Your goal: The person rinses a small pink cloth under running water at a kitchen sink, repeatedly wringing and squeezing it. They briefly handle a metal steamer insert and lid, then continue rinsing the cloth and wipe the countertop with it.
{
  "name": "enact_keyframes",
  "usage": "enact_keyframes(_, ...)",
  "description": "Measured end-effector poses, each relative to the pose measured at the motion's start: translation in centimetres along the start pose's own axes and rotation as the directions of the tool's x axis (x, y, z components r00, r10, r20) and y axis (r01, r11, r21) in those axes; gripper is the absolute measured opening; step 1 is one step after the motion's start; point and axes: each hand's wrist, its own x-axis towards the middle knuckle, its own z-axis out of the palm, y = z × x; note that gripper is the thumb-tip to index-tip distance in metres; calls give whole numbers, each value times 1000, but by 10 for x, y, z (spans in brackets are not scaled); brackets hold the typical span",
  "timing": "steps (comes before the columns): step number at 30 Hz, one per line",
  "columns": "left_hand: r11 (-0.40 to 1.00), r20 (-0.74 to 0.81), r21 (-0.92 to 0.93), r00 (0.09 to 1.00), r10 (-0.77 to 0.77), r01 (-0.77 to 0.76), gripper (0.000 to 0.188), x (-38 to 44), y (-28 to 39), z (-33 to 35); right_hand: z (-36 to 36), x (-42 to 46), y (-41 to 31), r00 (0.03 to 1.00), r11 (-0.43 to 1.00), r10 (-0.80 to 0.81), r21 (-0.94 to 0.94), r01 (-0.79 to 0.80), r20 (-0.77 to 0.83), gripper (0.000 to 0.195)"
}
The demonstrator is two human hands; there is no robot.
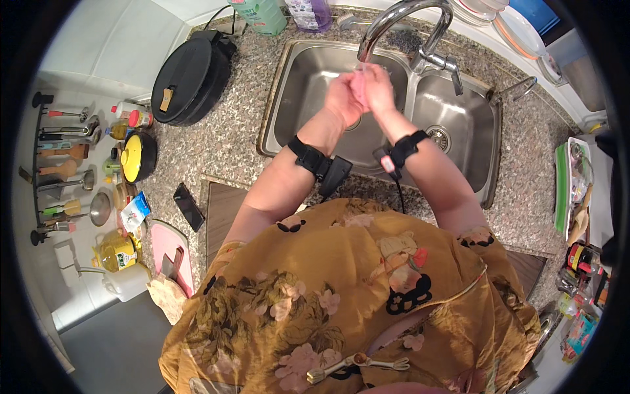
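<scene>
My left hand (pixel 339 100) and my right hand (pixel 381 89) are cupped together over the large left bowl of a stainless steel double sink (pixel 300 111). They meet right under the spout of a chrome gooseneck faucet (pixel 408 10), where water appears to run onto them. Something pink shows between the palms; whether it is a small object or only wet skin, I cannot tell. Black straps circle both forearms, the left one carrying a black device (pixel 335 176). A small device with a cable (pixel 388 161) hangs at the right strap.
Left of the sink stand a black electric griddle (pixel 184 81), a yellow-lidded pot (pixel 135 156), a smartphone (pixel 189 207) and a pink cutting board (pixel 165 239) with a knife (pixel 172 266). Detergent bottles (pixel 261 17) stand behind the sink. A utensil tray (pixel 571 187) lies at the right.
</scene>
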Motion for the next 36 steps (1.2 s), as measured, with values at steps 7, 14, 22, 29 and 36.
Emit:
enact_keyframes(7, 966, -103, 36, 961, 257, -254, 32, 14, -14, -28, 16, -9, -43, 978, 972, 2, -230, 47, 207, 40)
enact_keyframes(14, 978, 51, -142, 986, 160, -152, 28, 14, 20, -28, 22, -26, -11, 954, 988, -156, 30, 153, 256, 54)
enact_keyframes(22, 562, 105, 669, 810, 576, -486, 23, 3, -10, 7, -10, 5, -46, 795, 689, 478, 402, -603, 374, 39)
enact_keyframes(29, -655, 658, 712, 568, 495, -254, 30, 5, 18, -1, -27, 10, -52, 668, 678, 524, 215, -703, 528, 54)
enact_keyframes(36, -544, 357, 839, 778, 517, -24, 35, 6, 28, 14, -19, 17, -39, 831, 933, 351, -90, -348, 432, 68)
